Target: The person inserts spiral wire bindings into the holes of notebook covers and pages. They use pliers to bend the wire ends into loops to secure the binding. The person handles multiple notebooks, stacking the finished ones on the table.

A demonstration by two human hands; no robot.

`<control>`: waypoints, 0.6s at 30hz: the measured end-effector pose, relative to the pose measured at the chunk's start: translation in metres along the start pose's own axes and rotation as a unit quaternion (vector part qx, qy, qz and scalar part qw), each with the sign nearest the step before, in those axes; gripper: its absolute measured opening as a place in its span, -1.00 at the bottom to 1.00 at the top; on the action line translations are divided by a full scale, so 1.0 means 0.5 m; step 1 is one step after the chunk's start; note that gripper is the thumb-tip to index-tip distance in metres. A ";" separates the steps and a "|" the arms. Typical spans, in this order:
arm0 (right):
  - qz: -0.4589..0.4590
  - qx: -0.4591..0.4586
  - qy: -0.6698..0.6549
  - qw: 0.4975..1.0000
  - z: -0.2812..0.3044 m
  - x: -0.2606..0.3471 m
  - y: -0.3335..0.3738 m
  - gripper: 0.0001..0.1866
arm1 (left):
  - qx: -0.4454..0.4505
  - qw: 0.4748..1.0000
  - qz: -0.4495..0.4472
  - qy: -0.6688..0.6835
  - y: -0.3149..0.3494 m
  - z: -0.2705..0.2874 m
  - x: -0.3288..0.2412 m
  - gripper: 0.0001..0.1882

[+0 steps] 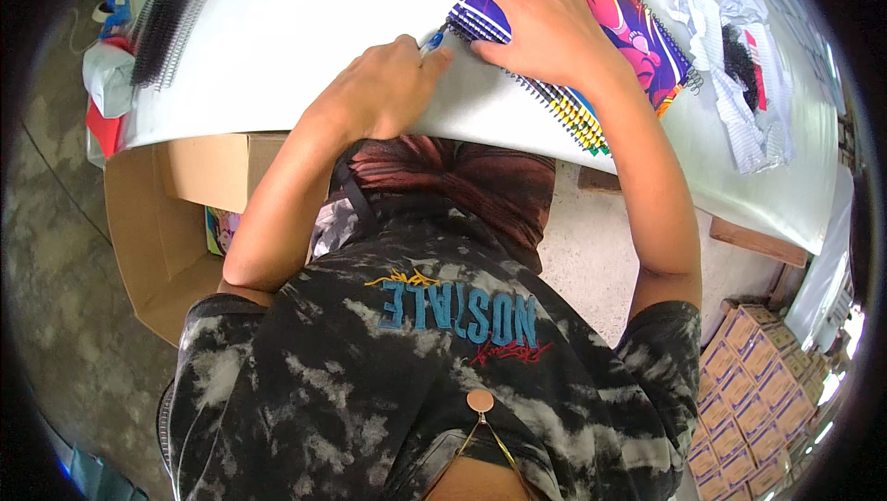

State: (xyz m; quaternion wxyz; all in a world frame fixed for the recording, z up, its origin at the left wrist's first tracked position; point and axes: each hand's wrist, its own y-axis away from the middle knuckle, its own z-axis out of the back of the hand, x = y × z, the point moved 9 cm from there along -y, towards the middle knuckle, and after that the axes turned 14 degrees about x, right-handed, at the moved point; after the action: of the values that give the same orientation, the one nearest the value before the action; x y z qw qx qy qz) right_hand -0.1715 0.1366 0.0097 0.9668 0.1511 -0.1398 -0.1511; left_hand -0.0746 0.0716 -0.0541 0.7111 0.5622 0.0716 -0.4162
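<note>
A stack of spiral notebooks (pixel 637 57) with purple, pink and yellow covers lies on the white table (pixel 296 30), its black coils showing along the edges. My right hand (pixel 545 25) rests flat on the covers, fingers spread, the thumb by the stack's left corner. My left hand (pixel 393 85) is closed round a small tool with a blue part (pixel 435 41). The tool's tip meets the end of a coil at that corner. Most of the tool is hidden in my palm, so its exact kind does not show.
Black spiral coils (pixel 176 20) lie in a bundle at the table's far left, near a white crumpled bag (pixel 108 79). Torn white wrapping (pixel 739 85) with black coil scraps sits at the right. Below are an open cardboard box (pixel 143 242) and stacked small boxes (pixel 753 390).
</note>
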 end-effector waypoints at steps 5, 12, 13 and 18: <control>-0.022 -0.025 0.067 0.997 0.005 0.016 0.007 -0.28 | 0.251 0.831 -0.114 0.483 -0.022 -0.070 0.032 -0.36; -0.022 -0.021 0.058 0.998 -0.004 0.007 -0.001 -0.29 | 0.318 0.716 -0.131 0.607 -0.027 -0.082 0.037 -0.37; -0.021 -0.021 0.059 0.998 -0.005 0.008 0.000 -0.29 | 0.286 0.779 -0.117 0.546 -0.032 -0.074 0.053 -0.37; -0.023 -0.010 0.055 0.998 0.004 0.018 0.006 -0.29 | -0.041 0.955 -0.169 -0.241 -0.002 -0.008 -0.010 -0.46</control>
State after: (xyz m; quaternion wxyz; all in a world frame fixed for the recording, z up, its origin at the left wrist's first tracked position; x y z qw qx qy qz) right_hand -0.1633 0.1358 0.0143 0.9708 0.1525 -0.0815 -0.1663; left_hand -0.0770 0.0779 -0.0534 0.6487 0.3955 0.0094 -0.6502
